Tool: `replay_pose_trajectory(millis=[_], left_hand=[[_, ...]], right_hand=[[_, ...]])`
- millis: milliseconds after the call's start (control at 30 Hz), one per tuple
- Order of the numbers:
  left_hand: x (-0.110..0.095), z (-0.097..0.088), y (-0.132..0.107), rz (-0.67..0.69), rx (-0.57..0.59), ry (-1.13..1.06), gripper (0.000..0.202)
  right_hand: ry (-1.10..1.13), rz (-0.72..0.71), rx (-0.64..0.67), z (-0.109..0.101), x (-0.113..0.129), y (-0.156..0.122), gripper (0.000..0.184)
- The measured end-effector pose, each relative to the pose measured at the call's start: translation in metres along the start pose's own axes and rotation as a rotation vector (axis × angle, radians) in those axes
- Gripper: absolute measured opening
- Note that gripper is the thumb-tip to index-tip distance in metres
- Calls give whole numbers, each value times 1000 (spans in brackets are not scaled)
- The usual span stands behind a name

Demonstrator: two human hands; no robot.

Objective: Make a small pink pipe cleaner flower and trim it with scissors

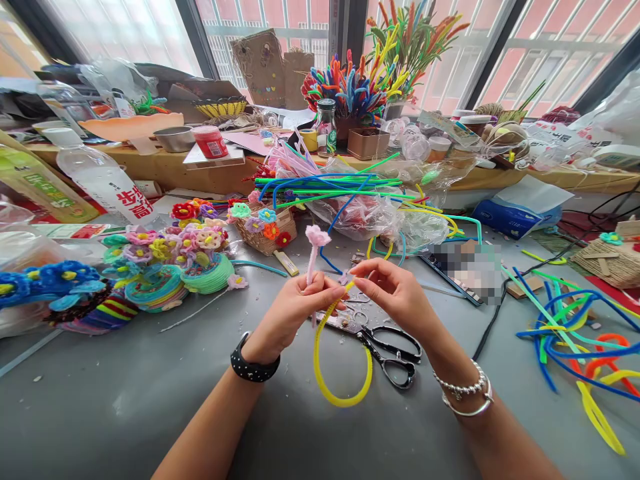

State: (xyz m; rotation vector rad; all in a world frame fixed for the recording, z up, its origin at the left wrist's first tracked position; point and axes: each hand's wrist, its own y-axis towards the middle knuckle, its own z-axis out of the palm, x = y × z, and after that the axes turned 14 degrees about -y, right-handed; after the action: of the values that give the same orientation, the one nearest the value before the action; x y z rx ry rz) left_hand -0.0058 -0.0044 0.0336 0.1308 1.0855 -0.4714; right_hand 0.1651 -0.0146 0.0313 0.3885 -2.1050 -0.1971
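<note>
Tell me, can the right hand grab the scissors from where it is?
Probably yes. The scissors lie uncovered on the table below the right hand. But it is pinching the yellow pipe cleaner, while the left hand grips the pink flower, so it would need to let go first.

I can't tell what lies under the pixelated patch [470, 265]. My left hand [293, 310] hides the blade tips of the scissors [390, 353]. A green bottle [35, 187] leaves frame left.

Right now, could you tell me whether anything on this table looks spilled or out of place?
Pipe cleaners spill from a plastic bag mid-table. Scissors lie loose directly beneath the left hand, which holds a pink flower, and the right hand, pinching a yellow pipe cleaner.
</note>
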Motion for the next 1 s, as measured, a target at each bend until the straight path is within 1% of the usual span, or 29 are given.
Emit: replay_pose_trajectory(millis=[133,200,433,667,767,867,933,967,1000], left_hand=[[1,-1,1,5,5,14,43],[2,-1,1,11,8,20,44],[3,-2,0,26,26,22,44],[3,-2,2,29,12,25,44],[4,-1,2,49,4,26,44],[7,3,3,96,-21,35,43],[9,5,4,126,-52,53,44],[9,5,4,136,-63,64,45],[9,5,4,139,-68,74,45]], right_hand=[[-193,-138,-32,-3,3,-2,14],[-254,-181,-44,-4,5,-3,12],[-366,-243,-70,-7,8,-5,11],[-473,-319,-82,-7,7,-5,10],[-529,-299,-101,-2,6,-5,11],[-548,-218,-159,8,7,-7,12],[-499,-153,-206,12,7,-8,11],[-446,-112,-209,12,7,-8,11],[-376,-64,-184,12,7,-7,11]])
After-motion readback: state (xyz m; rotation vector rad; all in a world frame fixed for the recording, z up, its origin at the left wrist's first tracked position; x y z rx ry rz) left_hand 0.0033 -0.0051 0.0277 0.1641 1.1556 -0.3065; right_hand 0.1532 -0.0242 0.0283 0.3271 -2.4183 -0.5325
